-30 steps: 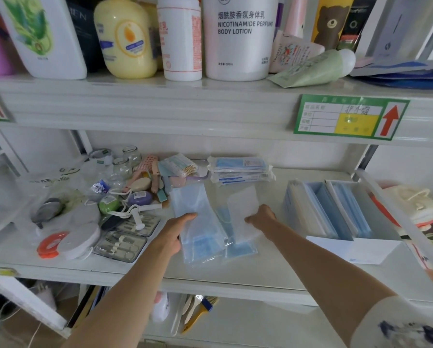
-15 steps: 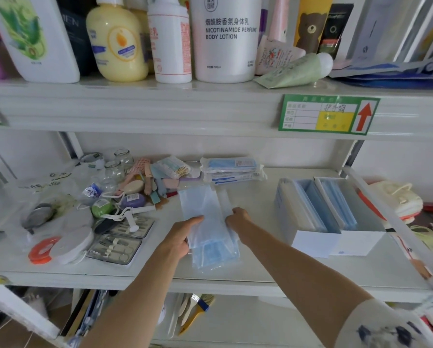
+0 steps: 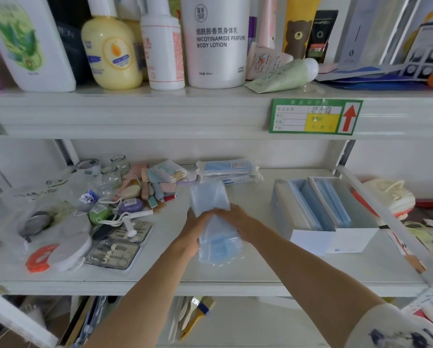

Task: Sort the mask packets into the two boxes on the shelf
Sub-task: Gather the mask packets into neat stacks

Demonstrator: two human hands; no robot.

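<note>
— How far along are you?

— Partway, I'd judge. On the white shelf [image 3: 260, 262] the two boxes stand side by side at the right, touching. The left box [image 3: 301, 212] already has packets stood on edge in it, pale ones to the left and blue ones to the right. The right box [image 3: 346, 212] has blue packets against its left wall, with free room beside them.

— And what's left?

— The wrapped mask bundles [image 3: 229, 170] at the back of the shelf lie untouched, stacked flat, well apart from the boxes. Then there is the stack of mask packets [image 3: 214, 222] I have in the middle of the shelf, between the clutter of toiletries [image 3: 125, 197] on the left and the boxes.

— You're holding that stack?

— Yes. My left hand [image 3: 194, 231] grips its left edge, my right hand [image 3: 231, 219] is curled over its top from the right, and both are clamped on it together. Its near end looks to rest on the shelf; I can't tell whether the far end is lifted.

— Which box does it go in?

— Blue masks in clear sleeves, so either could suit; I can't tell from here.
</note>
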